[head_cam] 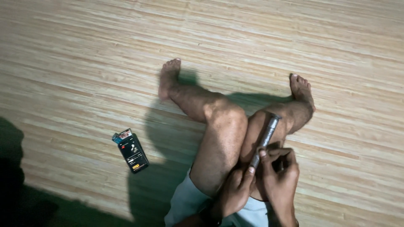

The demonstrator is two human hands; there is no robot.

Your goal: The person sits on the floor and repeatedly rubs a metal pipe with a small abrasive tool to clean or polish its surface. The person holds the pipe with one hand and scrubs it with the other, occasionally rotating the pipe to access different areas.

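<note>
A pale wood-plank floor [84, 50] fills the frame, its boards running nearly level from left to right, lit from above so that hard shadows fall toward the lower left.

A dark grey pen [264, 141], or some slim tube of that kind, sits right of centre in the lower half. Its long axis runs steeply from lower left to upper right, the capped end high over the shin, the other end down between both hands. The right hand [280, 176] closes on it from the right, forefinger and thumb pressed on the lower stretch of the barrel, the other fingers curled in. The left hand [235, 191] comes up from below left, thumb tip set against the lowest end of the tube; whether its fingers wrap the barrel cannot be told. Both hands are on it, the right one holding higher, so most of the length stands free above the grip, pointing up and right.

Behind it lie the person's bare legs [219, 134], crossed, one foot at upper centre, the other at upper right, grey shorts [185, 201] at the bottom edge.

Well apart, at lower left, a phone [133, 152] lies flat on the floor, a small packet [121, 135] tucked under its top end.
</note>
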